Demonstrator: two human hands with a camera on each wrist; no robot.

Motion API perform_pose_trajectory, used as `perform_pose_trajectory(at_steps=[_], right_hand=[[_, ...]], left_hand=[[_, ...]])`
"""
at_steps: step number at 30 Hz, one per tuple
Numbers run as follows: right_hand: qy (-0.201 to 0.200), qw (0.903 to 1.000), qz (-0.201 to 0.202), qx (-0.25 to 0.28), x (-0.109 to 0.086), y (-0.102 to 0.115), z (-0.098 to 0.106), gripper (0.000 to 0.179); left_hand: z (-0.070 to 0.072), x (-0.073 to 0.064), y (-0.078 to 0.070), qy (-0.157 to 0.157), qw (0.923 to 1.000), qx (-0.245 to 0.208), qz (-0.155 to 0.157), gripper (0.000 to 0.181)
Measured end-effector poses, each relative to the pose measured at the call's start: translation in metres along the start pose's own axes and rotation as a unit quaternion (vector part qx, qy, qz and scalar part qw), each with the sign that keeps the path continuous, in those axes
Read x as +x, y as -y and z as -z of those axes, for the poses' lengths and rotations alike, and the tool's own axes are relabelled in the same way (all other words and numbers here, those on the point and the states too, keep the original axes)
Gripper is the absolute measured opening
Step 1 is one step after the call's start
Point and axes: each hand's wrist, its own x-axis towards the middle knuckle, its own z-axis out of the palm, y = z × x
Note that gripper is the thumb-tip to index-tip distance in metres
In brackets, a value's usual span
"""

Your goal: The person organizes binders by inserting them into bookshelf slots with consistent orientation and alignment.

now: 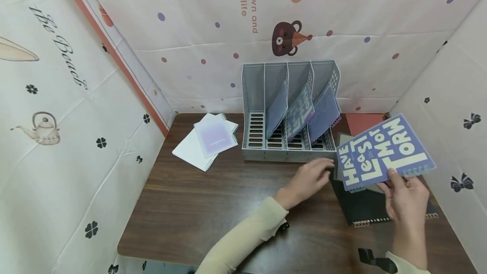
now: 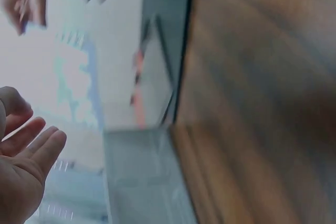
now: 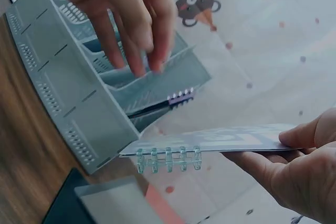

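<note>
My right hand (image 1: pixel 407 195) pinches a blue spiral notebook (image 1: pixel 386 151) with big cream lettering, thumb on the cover and fingers beneath. In the right wrist view the notebook (image 3: pixel 210 142) shows edge-on with clear rings along its side. My left hand (image 1: pixel 306 181) holds nothing, its fingers loosely bent near the notebook's left edge and the front right corner of a grey divided file rack (image 1: pixel 289 155). Blue notebooks lean in three of the rack's compartments, one of them a lettered notebook (image 1: pixel 300 111); the leftmost compartment holds none.
White notebooks (image 1: pixel 190 149) and a lilac notebook (image 1: pixel 214 136) lie overlapping on the brown table (image 1: pixel 213 206), left of the rack. Under the held notebook lie a black spiral notebook (image 1: pixel 357 206), a grey one and a red one (image 1: pixel 363 122). Printed cloth walls surround the table.
</note>
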Motion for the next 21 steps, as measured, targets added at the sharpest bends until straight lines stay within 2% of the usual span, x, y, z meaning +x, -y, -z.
perform_pose_trajectory(at_steps=[4,8,11,13,15,19,21], right_hand=[[0.033,0.9993,0.008,-0.013,-0.008,0.006,-0.004,0.061],[0.083,0.9963,0.017,-0.013,-0.012,0.007,-0.011,0.06],[0.113,0.9926,0.029,-0.034,-0.014,0.006,-0.018,0.06],[0.13,0.9902,0.034,-0.037,-0.016,0.004,-0.023,0.059],[0.148,0.9875,0.041,-0.039,-0.017,0.002,-0.029,0.058],[0.182,0.9814,0.051,-0.034,-0.02,-0.006,-0.039,0.053],[0.196,0.9787,0.051,-0.034,-0.022,-0.009,-0.042,0.051]], left_hand=[[0.027,-0.009,0.022,-0.092,0.9952,-0.013,0.033,0.031],[0.055,-0.024,0.048,-0.175,0.981,-0.012,0.084,0.031],[0.071,-0.036,0.071,-0.216,0.9682,0.005,0.127,0.03],[0.08,-0.045,0.087,-0.226,0.9602,0.016,0.163,0.031],[0.087,-0.053,0.1,-0.223,0.9514,0.022,0.211,0.033],[0.096,-0.063,0.117,-0.2,0.933,0.006,0.299,0.039],[0.097,-0.067,0.122,-0.186,0.9253,-0.01,0.331,0.041]])
